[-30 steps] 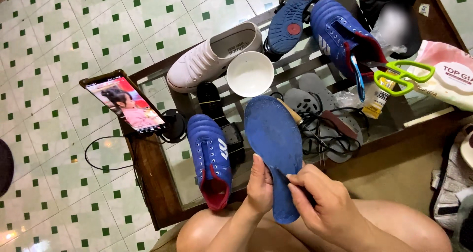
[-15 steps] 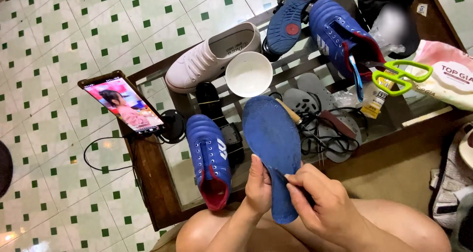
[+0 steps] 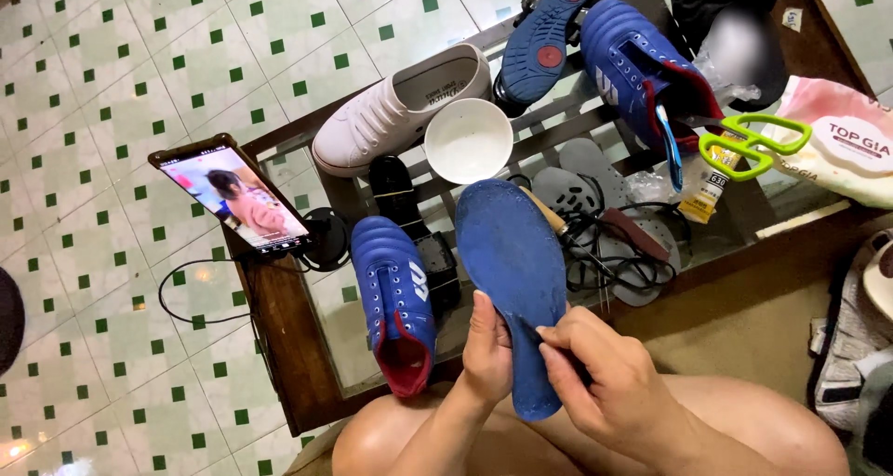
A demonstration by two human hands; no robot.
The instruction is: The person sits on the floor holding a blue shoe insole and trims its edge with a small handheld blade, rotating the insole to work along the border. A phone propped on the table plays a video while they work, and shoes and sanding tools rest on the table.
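A blue shoe insole [image 3: 510, 253] stands tilted over the glass table, heel end toward me. My left hand [image 3: 488, 350] grips its near left edge from behind. My right hand [image 3: 609, 383] pinches a thin dark tool against the insole's surface near the heel; the tool itself is mostly hidden by the fingers. A blue sports shoe with a red lining [image 3: 395, 304] lies on the table just left of my left hand. My bare knees show at the bottom.
On the glass table [image 3: 288, 337] rest a phone with a lit screen [image 3: 234, 197], a white shoe [image 3: 395, 113], a white bowl [image 3: 468, 139], another blue shoe [image 3: 642, 67], green scissors [image 3: 749, 146], a glue tube [image 3: 702, 192], grey insoles [image 3: 586, 174] and cables. Tiled floor lies to the left.
My right hand's fingers have shifted slightly on the insole near the heel. The insole and my left hand stay in much the same place.
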